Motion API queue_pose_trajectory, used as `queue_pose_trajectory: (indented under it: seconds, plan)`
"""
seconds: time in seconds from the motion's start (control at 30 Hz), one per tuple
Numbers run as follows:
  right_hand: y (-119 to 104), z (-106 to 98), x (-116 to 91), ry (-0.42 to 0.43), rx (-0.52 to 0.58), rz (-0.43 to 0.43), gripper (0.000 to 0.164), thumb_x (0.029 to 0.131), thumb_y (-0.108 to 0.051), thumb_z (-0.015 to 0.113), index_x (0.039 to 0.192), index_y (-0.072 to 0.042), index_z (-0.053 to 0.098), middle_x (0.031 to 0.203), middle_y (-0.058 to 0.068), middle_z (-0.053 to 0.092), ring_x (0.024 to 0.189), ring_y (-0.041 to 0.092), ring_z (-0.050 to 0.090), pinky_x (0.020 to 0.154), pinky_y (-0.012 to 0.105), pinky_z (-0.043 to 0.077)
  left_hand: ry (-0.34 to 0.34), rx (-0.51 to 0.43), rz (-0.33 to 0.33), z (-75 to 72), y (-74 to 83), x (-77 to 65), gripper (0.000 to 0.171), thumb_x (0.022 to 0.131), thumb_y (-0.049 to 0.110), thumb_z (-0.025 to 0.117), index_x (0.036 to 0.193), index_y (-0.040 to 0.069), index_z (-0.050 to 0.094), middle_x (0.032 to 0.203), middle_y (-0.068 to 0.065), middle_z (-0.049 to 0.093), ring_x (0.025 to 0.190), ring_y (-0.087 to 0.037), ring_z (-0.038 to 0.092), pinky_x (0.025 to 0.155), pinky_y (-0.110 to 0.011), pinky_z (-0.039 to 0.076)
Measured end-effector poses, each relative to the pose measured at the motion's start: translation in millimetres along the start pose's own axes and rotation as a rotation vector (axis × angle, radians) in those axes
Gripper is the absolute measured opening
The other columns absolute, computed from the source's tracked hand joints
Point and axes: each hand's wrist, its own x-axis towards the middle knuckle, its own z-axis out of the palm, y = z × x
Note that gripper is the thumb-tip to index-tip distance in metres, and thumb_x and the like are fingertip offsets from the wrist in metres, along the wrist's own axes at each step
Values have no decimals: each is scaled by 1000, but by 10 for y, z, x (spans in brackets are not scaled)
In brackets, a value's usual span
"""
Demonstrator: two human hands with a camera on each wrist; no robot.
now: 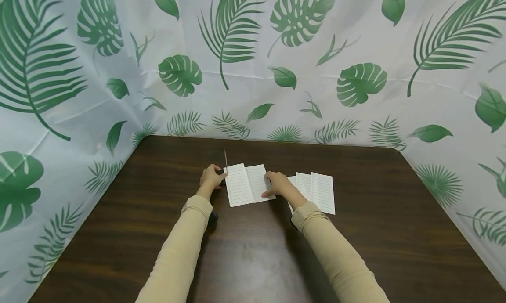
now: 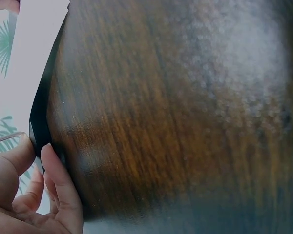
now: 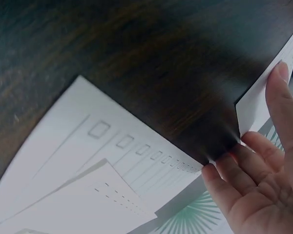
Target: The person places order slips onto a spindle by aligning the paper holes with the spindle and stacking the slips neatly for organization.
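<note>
In the head view, two lined sheets lay overlapping between the hands on the dark table (image 1: 154, 232): the left lined sheet (image 1: 239, 185) overlapped its neighbour, the second lined sheet (image 1: 258, 182). The left hand (image 1: 211, 178) pinched the former's left edge, beside a thin upright piece (image 1: 225, 159) seen edge-on. The right hand (image 1: 280, 183) touched the latter's right edge, thumb and fingers apart. Beyond that wrist, a fanned group of sheets (image 1: 323, 194) lay on the table, untouched by any fingers. The work looked part-way: that group seemed already put down, while the pair between the hands was uneven and not yet let go. In the left wrist view, thumb and forefinger closed together at the end of a dark strip (image 2: 40, 117) running along the paper; what it was could not be told. In the right wrist view, the thumb lay against paper with the fingers spread; a box-marked sheet (image 3: 73, 141) was partly covered by another, the two not squared up.
</note>
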Motion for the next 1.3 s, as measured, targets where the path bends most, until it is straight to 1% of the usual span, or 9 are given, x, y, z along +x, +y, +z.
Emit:
queue_pose_trajectory:
  seconds: [0.17,0.37,0.47,0.6,0.7,0.87,1.0,1.17,1.3]
  plan:
    - [-92,-61,-120,37,-7,-12,63,72,-25,82,119,6,55,121,24,60,110,40,57,93,49,48,11,-5,-1,-24,14,-25,36,94,27,59,122,6,50,134,-25,42,46,-8,49,49,-19,50]
    - [11,0,-23,46,97,13,55,71,-21,83,113,5,58,119,23,61,110,39,57,95,48,48,13,-3,11,-42,13,-18,35,94,25,58,121,5,51,133,-25,43,48,-9,54,51,-21,53]
    - [251,245,247,77,142,23,54,69,-23,85,111,1,61,116,20,63,108,36,58,93,46,49,24,2,13,-45,-7,-14,35,93,26,59,120,5,51,133,-26,44,49,-9,56,52,-22,53]
    - [674,754,673,245,134,-30,54,63,-30,88,104,-4,64,106,14,67,94,31,63,76,36,53,29,16,8,-40,-32,-12,36,93,28,59,121,7,51,135,-25,43,47,-7,54,52,-21,52]
    - [483,676,528,294,133,13,51,64,-24,88,106,-5,64,105,16,67,94,32,61,76,37,53,26,22,7,-32,-41,-10,36,93,28,59,121,7,51,134,-25,45,46,-7,53,51,-20,52]
    - [-299,55,-83,244,103,186,45,69,-5,82,109,1,62,110,24,64,101,42,56,82,50,51,34,12,7,-24,-34,4,36,93,28,60,120,7,52,131,-24,48,46,-7,53,50,-20,52]
    - [-421,-46,-207,244,133,211,57,72,-3,79,121,1,51,104,25,67,92,41,62,79,49,53,23,1,4,-30,-14,-6,36,93,27,60,120,6,51,131,-23,48,48,-8,54,51,-21,54]
    - [32,270,205,176,365,249,98,69,-6,82,145,1,21,109,30,63,85,37,65,73,43,57,29,5,10,-13,-1,-19,35,93,27,60,119,6,52,131,-23,49,49,-8,55,51,-21,53]
    - [547,636,561,181,469,203,80,74,-13,77,137,7,31,106,27,61,72,29,64,60,33,55,33,16,16,7,4,-27,34,93,28,60,118,7,52,132,-23,49,48,-8,56,52,-22,53]
